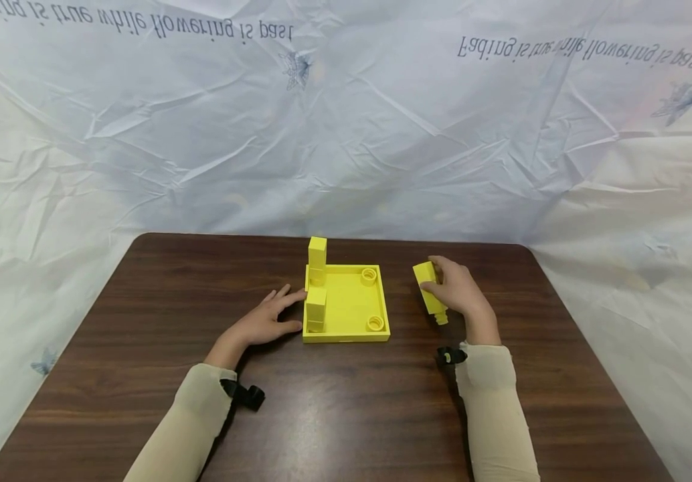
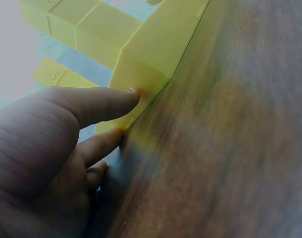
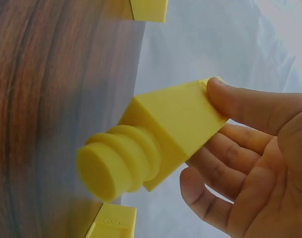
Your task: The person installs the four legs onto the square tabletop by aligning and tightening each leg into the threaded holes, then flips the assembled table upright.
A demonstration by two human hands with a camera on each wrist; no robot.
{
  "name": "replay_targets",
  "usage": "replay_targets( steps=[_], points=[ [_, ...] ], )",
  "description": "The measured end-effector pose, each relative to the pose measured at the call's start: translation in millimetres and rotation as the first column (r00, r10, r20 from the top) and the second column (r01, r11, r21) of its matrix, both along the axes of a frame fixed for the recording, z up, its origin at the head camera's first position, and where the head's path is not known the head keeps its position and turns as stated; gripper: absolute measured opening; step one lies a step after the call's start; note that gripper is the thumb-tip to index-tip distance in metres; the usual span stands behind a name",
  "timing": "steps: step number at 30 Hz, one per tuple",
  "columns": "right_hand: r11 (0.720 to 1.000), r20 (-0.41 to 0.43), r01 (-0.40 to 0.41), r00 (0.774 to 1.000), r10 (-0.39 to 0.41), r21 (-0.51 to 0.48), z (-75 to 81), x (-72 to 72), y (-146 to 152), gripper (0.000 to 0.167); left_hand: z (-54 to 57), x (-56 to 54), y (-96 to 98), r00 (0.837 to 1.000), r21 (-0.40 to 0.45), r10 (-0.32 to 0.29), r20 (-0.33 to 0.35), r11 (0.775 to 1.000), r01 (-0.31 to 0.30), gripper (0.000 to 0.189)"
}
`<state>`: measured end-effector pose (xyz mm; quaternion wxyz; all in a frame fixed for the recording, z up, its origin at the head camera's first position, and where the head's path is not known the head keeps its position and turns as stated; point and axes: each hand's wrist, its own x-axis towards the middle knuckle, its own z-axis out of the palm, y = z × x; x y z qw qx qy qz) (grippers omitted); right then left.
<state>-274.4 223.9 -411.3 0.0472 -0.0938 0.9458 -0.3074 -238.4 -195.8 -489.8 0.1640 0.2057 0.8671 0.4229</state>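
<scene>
A square yellow base (image 1: pixel 346 302) with a raised rim lies on the table. Two upright yellow posts stand at its left corners, a far post (image 1: pixel 318 254) and a near post (image 1: pixel 316 308). Its right corners carry round threaded sockets, a far socket (image 1: pixel 369 276) and a near socket (image 1: pixel 375 324). Along the base's left side, my left hand (image 1: pixel 264 321) lies with fingers extended; thumb and index touch its wall (image 2: pixel 146 64). Right of the base, my right hand (image 1: pixel 457 288) grips a yellow post with a threaded end (image 3: pixel 176 116), held tilted between thumb and fingers. The thread (image 3: pixel 119 161) points away from the palm.
The dark wooden table (image 1: pixel 346 402) has rounded far corners. Behind it hangs a wrinkled white sheet (image 1: pixel 346 167) with printed words, also at both sides. Each wrist wears a small black camera, such as the left one (image 1: pixel 243 393).
</scene>
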Motion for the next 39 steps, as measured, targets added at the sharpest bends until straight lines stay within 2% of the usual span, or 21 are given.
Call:
replay_targets(
  steps=[24, 39],
  points=[
    [0.994, -0.091, 0.004, 0.996, -0.014, -0.109, 3.2, -1.0, -5, 0.068, -1.4, 2.4, 1.0, 1.0, 0.0, 0.005, -0.01, 1.0, -0.005, 0.071],
    [0.982, -0.234, -0.035, 0.972, -0.009, -0.185, 5.3, -1.5, -13, 0.067, -4.0, 3.2, 2.4, 1.0, -0.008, 0.017, -0.006, 1.0, -0.017, 0.072]
  ],
)
